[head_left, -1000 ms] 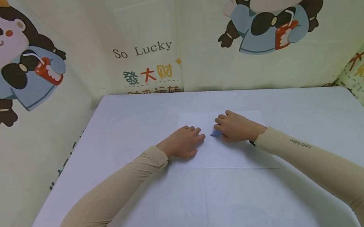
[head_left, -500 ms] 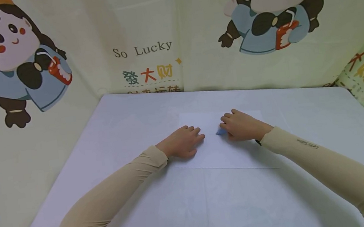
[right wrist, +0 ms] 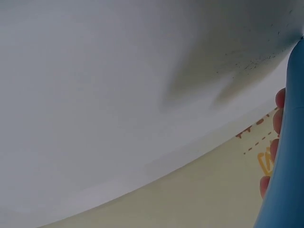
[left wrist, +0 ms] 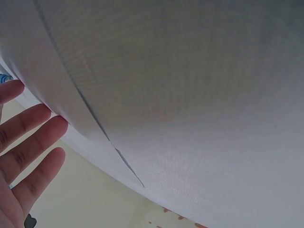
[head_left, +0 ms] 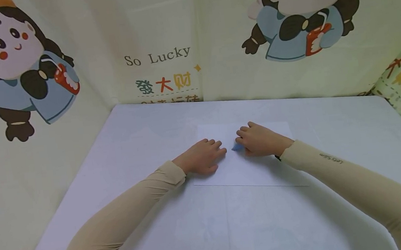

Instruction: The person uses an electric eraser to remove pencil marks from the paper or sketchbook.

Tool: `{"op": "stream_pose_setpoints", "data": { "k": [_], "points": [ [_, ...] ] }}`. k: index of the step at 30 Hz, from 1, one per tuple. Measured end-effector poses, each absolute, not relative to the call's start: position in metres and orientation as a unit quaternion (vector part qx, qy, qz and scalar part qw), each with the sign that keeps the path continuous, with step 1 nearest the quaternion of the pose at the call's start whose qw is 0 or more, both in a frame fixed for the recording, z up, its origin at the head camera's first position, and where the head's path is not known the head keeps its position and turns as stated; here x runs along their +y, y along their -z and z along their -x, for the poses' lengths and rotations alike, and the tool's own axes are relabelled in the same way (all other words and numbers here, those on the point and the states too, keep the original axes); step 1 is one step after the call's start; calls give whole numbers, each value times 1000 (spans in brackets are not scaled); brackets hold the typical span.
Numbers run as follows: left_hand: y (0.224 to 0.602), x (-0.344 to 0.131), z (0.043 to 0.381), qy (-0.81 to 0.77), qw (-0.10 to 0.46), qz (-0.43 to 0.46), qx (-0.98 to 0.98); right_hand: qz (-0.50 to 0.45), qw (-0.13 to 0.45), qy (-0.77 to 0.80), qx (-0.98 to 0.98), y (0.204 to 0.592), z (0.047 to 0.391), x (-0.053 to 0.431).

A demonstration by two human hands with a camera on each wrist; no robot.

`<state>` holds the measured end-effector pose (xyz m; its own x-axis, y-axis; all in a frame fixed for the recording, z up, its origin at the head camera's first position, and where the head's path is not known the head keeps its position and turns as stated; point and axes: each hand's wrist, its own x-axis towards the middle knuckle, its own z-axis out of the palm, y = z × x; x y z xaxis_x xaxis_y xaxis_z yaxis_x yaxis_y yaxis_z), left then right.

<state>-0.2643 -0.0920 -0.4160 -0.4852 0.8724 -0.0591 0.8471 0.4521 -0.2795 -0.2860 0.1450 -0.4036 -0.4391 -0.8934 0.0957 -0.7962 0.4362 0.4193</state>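
A sheet of white paper (head_left: pixel 257 176) lies on the white table. My left hand (head_left: pixel 202 156) rests on its left part with the fingers spread and relaxed. To the right, my right hand (head_left: pixel 258 139) grips a thick blue pen-shaped tool (head_left: pixel 238 146) that tapers to a small tip, pointing left and down at the paper. In the right wrist view this blue tool (right wrist: pixel 290 142) has fingertips (right wrist: pixel 274 149) curled round it, and its tip meets the paper by scattered dark specks (right wrist: pixel 251 64). Part of its blue end (left wrist: pixel 4 78) shows beyond the left fingers.
The white tabletop (head_left: pixel 160 235) stretches around the paper. Behind it and along both sides hangs a cream curtain (head_left: pixel 224 73) printed with cartoon figures and lettering.
My right hand has shifted right with the blue tool and come back left to about where it was. The left hand stays in place on the paper.
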Motion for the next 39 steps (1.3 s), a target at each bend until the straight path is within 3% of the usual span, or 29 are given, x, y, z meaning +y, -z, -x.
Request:
{"op": "stream_pose_setpoints", "data": {
  "k": [39],
  "points": [
    [420, -86, 248, -145, 63, 497, -853, -514, 164, 161, -826, 404, 273, 152]
  ]
}}
